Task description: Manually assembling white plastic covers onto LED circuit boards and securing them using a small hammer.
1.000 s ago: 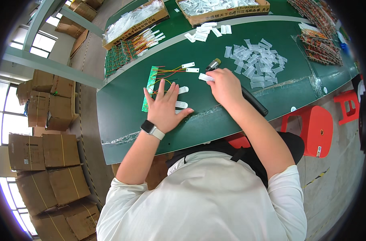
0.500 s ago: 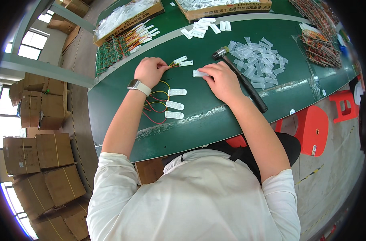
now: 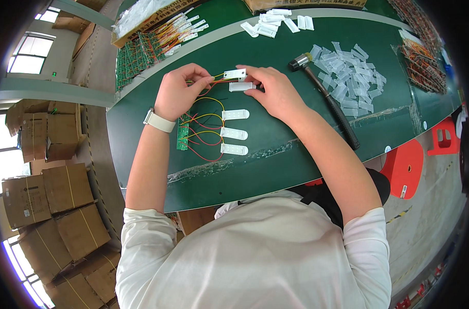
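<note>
My left hand (image 3: 182, 93), a watch band on its wrist, pinches thin yellow and red wires (image 3: 219, 78) that run to a small white rectangular module (image 3: 235, 75). My right hand (image 3: 276, 91) grips a whitish plastic casing piece (image 3: 241, 87) between thumb and fingers. Its index finger reaches the end of the white module, just beyond the casing. Nearer to me lie three white round-ended modules in a column, the middle one (image 3: 234, 134) wired like the others. Their red and yellow wires loop left to a green circuit board (image 3: 183, 135), partly hidden by my left wrist.
Right of my right hand lies a hammer (image 3: 331, 100) with a black grip, beside a heap of translucent plastic pieces (image 3: 350, 77). White casings (image 3: 268, 24) lie at the back. Wired green boards (image 3: 136, 59) fill the far left, near a cardboard box (image 3: 141, 26). Red stools (image 3: 403, 169) stand at right.
My right hand has moved left with the casing piece, up to the module on the wires. My left hand keeps its pinch. The green board now shows beside my left wrist.
</note>
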Demonstrator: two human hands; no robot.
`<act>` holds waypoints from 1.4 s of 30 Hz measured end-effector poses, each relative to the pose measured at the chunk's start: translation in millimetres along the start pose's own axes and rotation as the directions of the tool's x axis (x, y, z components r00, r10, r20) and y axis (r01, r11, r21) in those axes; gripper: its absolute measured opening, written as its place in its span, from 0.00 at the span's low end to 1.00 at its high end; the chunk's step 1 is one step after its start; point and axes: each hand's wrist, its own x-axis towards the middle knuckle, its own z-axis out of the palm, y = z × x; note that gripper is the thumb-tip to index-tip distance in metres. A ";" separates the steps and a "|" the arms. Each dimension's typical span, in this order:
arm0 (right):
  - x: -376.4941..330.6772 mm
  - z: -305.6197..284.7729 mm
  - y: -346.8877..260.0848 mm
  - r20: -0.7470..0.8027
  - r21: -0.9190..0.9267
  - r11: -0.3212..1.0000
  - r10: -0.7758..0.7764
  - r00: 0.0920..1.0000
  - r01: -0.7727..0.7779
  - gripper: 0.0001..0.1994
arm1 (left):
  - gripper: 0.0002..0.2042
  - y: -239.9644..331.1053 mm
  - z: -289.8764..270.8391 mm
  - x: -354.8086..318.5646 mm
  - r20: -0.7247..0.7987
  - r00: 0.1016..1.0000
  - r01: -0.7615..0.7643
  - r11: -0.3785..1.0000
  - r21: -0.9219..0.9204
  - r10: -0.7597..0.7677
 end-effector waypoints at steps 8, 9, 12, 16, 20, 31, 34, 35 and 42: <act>-4.0 1.1 -2.5 -0.066 -0.032 0.999 -0.007 0.998 0.005 0.30 | 0.07 -9.1 7.9 -0.5 0.030 0.999 -0.045 0.919 0.393 0.036; -4.5 0.3 -3.9 -0.091 -0.053 0.998 -0.022 0.996 0.017 0.28 | 0.07 -10.4 8.5 -0.8 0.026 0.999 -0.041 0.920 0.390 0.033; -7.5 2.1 -1.0 -0.063 -0.130 0.985 -0.125 0.990 0.116 0.20 | 0.07 -10.9 11.1 -0.5 0.027 1.000 -0.015 0.922 0.387 0.005; -10.6 4.8 -0.6 -0.047 -0.218 0.964 -0.163 0.986 0.149 0.13 | 0.07 -10.1 13.6 1.2 0.056 0.997 -0.072 0.901 0.427 0.053; -9.6 6.7 1.7 -0.103 -0.344 0.910 -0.282 0.954 0.232 0.09 | 0.07 -14.5 18.4 4.1 0.075 0.992 -0.123 0.886 0.446 0.100; -9.3 8.7 0.4 -0.060 -0.439 0.847 -0.359 0.931 0.299 0.10 | 0.08 -9.6 22.5 3.6 -0.008 0.996 -0.079 0.877 0.473 0.094; -8.6 10.4 -0.3 -0.035 -0.476 0.820 -0.378 0.925 0.317 0.11 | 0.08 -10.2 24.8 1.9 -0.038 0.992 -0.088 0.865 0.495 0.123; -7.8 8.8 -0.3 -0.024 -0.475 0.819 -0.378 0.926 0.322 0.11 | 0.08 -10.8 26.5 1.6 -0.049 0.984 -0.125 0.855 0.504 0.173; -6.1 4.8 -3.2 0.010 -0.450 0.848 -0.310 0.951 0.281 0.12 | 0.07 -4.2 34.4 -3.4 0.020 0.965 -0.231 0.810 0.540 0.262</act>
